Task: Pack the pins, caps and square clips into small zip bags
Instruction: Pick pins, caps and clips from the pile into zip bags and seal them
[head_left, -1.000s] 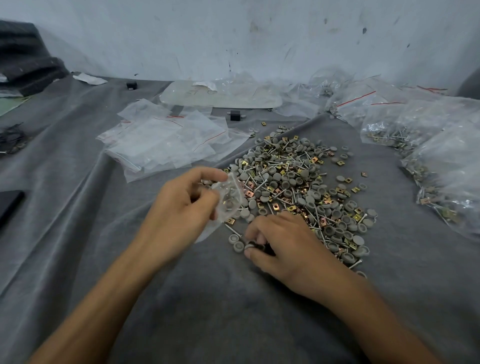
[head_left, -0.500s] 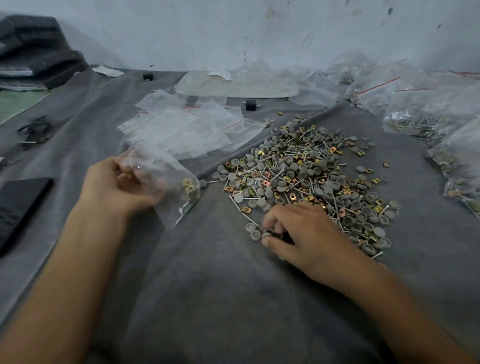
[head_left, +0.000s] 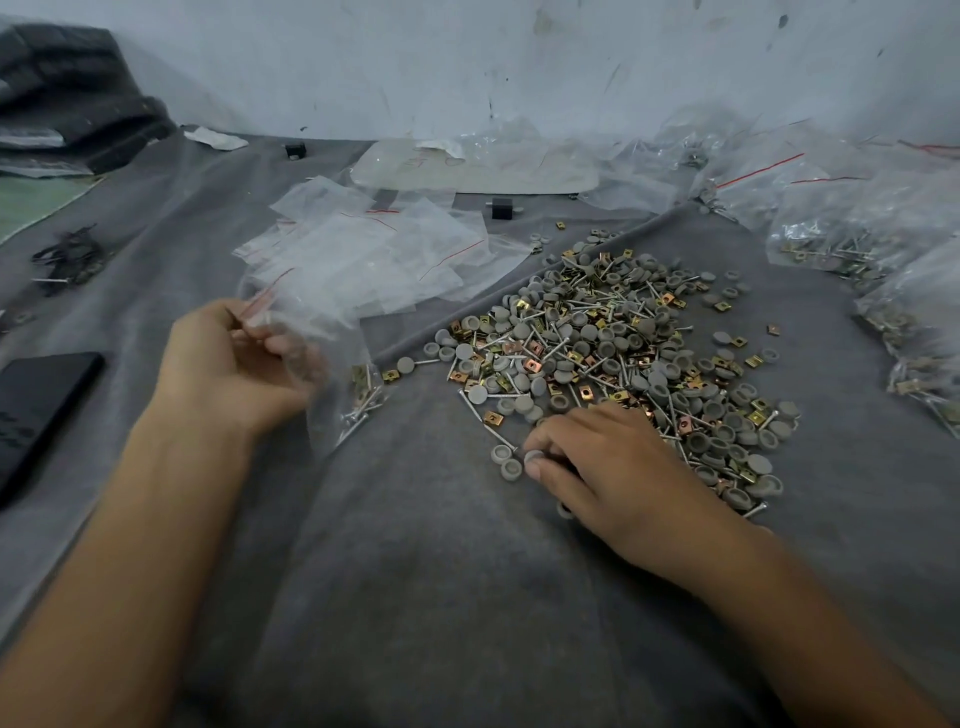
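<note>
R hand (head_left: 613, 467) grip: curled, pinching one grey cap (head_left: 534, 460) at near edge of the pile (head_left: 623, 353), mid tabletop (head_left: 467, 597). L hand (head_left: 228, 364) grip pinches the zip bag (head_left: 332, 364) by its red-lined mouth, just beside the pile, toward the left edge; pins (head_left: 358, 415) & square clips (head_left: 359, 375) lie in its bottom corner. Risks: thin, slippery film sags shut, so cap misses; round domed caps roll on soft grey cloth (head_left: 857, 519); slim steel pins may pierce the plastic.

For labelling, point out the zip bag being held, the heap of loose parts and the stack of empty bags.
held zip bag (head_left: 337, 387), head view, its clear lower half
heap of loose parts (head_left: 613, 353), head view, its middle
stack of empty bags (head_left: 374, 260), head view, its middle
</note>
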